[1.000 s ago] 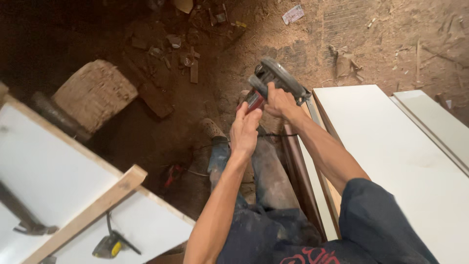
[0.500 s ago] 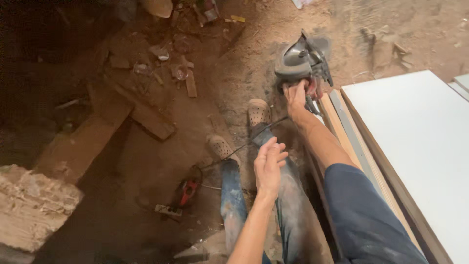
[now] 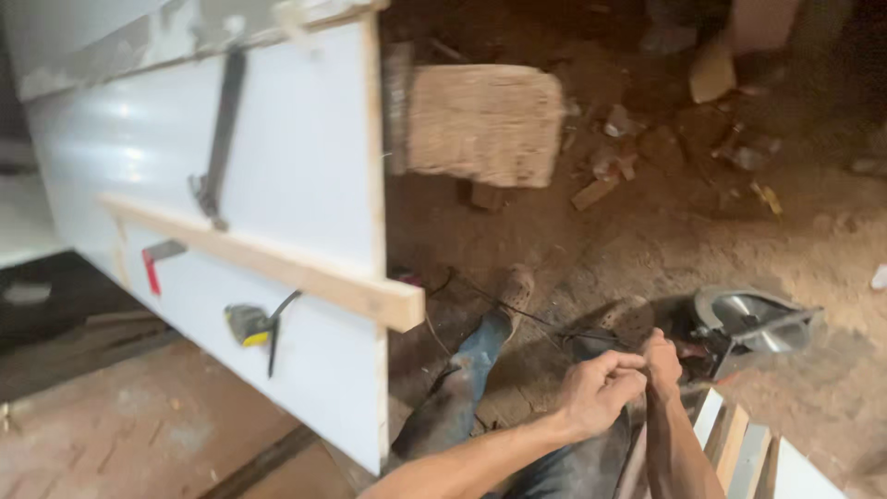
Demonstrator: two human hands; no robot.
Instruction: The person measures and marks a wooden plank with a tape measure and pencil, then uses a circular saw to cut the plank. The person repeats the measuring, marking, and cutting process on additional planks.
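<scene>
My left hand and my right hand meet above my knees, fingers curled and touching each other. Both pinch a thin black cord that runs left across the dirt past my shoe. A grey circular saw lies on the ground just right of my right hand, with no hand on it. My legs in dusty jeans stretch out below the hands.
A large white panel with a wooden batten stands at the left, carrying a black bar clamp, a red-handled clamp and a yellow tape measure. A stone block and rubble lie beyond. Stacked boards sit bottom right.
The saw has left my right hand and now lies on the dirt. My hands have come together on the cord. The view has swung left toward the white panel.
</scene>
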